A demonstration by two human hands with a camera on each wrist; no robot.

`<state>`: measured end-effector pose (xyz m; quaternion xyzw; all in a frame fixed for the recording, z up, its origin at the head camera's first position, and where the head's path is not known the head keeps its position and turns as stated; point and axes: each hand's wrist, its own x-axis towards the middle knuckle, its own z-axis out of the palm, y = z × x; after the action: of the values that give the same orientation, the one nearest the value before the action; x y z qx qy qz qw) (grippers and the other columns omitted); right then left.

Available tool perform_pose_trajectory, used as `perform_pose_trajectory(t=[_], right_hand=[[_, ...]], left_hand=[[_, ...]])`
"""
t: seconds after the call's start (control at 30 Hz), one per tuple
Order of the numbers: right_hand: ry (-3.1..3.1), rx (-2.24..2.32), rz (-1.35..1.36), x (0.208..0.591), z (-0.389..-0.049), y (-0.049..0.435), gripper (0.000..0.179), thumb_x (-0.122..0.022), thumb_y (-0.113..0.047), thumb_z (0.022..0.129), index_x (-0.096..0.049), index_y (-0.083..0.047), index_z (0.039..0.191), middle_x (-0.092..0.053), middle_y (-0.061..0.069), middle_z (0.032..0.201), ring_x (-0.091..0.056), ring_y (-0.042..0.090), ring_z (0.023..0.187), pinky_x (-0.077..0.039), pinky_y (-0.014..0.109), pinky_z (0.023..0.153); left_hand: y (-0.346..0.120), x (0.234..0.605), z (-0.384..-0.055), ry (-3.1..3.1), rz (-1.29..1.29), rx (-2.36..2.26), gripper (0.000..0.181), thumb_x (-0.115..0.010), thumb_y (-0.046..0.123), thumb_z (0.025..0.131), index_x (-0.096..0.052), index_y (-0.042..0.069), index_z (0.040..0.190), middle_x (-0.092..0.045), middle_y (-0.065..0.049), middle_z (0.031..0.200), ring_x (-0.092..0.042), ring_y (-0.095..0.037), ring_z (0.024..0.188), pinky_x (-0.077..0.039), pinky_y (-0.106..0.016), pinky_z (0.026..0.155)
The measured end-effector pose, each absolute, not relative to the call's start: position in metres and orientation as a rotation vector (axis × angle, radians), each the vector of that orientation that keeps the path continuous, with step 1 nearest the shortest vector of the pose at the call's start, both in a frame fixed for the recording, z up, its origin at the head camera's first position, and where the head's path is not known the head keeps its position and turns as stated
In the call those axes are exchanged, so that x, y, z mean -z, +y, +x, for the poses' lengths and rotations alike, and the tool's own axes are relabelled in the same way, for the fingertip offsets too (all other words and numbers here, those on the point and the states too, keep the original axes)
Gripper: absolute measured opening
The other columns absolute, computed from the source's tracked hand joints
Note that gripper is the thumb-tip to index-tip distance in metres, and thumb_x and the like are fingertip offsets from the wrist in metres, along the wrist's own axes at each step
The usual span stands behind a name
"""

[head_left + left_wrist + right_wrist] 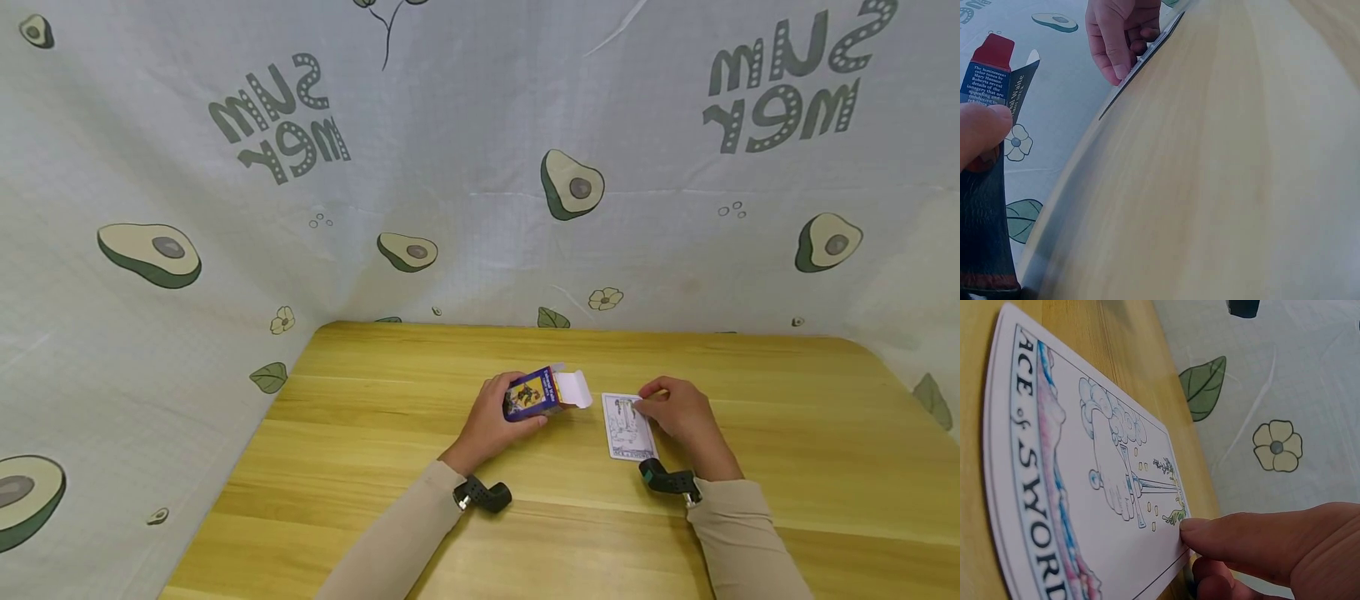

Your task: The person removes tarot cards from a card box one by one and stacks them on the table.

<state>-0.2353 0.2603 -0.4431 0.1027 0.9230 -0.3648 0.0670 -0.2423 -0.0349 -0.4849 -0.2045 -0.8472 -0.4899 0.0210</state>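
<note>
My left hand (487, 427) grips a small blue tarot card box (531, 393), thumb along one side and fingers round the other. The box lies tilted, its white end flap open toward the right. Beside it, my right hand (686, 419) pinches the edge of a tarot card (624, 433) close over the table. In the right wrist view the card (1110, 481) reads "ACE of SWORD", the last letters cut off by the frame. My right thumb (1229, 537) presses on its face, with curled fingers under the edge. The left wrist view shows the box (985, 219) with a red end flap.
Both hands work over a wooden table (360, 433) with light grain. Behind and to the left hangs a pale curtain (465, 167) printed with avocados, leaves and mirrored lettering. Black wrist cameras are strapped on both wrists, over beige sleeves (405, 533).
</note>
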Motion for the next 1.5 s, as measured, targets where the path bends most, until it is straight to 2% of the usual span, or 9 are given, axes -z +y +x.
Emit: perform_pose_trajectory(t=[1.07,1.37,1.5], right_hand=[[2.78,1.15,0.301,0.441,-0.234,0.26,0.034,-0.065,-0.02,0.09,-0.059,0.003,0.115,-0.059,0.024,0.101,-0.053,0.029,0.082,-0.044,0.029,0.062],[2.868,1.174,0.212,0.428,-0.232,0.246,0.032,-0.063,-0.022,0.092,-0.061,0.003,0.112,-0.059,0.019,0.092,-0.051,0.029,0.08,-0.043,0.029,0.062],[2.88,1.206,0.173,0.421,-0.23,0.237,0.03,-0.063,-0.021,0.093,-0.061,0.002,0.112,-0.059,0.017,0.093,-0.052,0.028,0.08,-0.046,0.029,0.063]], left_hand=[[-0.035,0.486,-0.242,-2.611,-0.661,1.498,0.07,-0.076,0.043,0.08,-0.045,0.018,0.138,-0.052,0.0,0.127,-0.046,-0.016,0.11,-0.043,-0.033,0.09],[-0.036,0.486,-0.242,-2.622,-0.651,1.51,0.071,-0.077,0.044,0.08,-0.045,0.019,0.138,-0.051,0.002,0.128,-0.046,-0.014,0.111,-0.043,-0.032,0.09],[-0.036,0.486,-0.242,-2.616,-0.652,1.518,0.071,-0.076,0.045,0.079,-0.045,0.02,0.137,-0.052,0.003,0.127,-0.046,-0.014,0.109,-0.043,-0.031,0.089]])
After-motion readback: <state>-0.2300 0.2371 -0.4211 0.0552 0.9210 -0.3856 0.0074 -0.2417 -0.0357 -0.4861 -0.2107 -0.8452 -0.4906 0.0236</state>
